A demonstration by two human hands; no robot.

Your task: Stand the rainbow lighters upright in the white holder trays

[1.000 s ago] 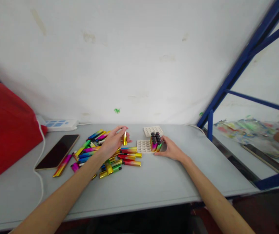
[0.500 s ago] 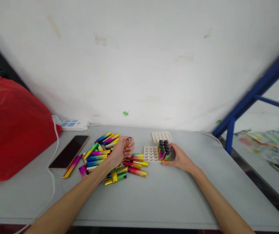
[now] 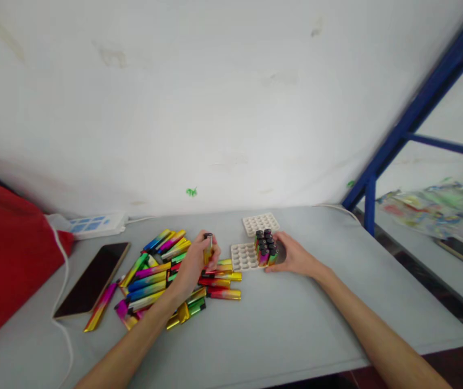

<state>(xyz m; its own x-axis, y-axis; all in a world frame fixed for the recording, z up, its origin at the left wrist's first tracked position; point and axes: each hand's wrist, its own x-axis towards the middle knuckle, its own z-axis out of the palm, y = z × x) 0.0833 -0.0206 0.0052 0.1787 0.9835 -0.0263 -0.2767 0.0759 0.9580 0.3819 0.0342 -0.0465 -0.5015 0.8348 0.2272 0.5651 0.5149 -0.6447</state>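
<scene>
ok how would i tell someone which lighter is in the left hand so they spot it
On the grey table, find the heap of shiny lighters left of the pale tray. The left hand, at its right side, holds one lighter upright, black top up. That sets it apart: the heap's lighters lie down, and the other upright ones stand together by the right hand.

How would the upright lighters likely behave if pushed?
The upright lighters look tall and narrow, so they could tip, though close packing and the right hand beside them may brace them. Their glossy bodies may feel slippery. Their straight sides suggest stiffness.
</scene>
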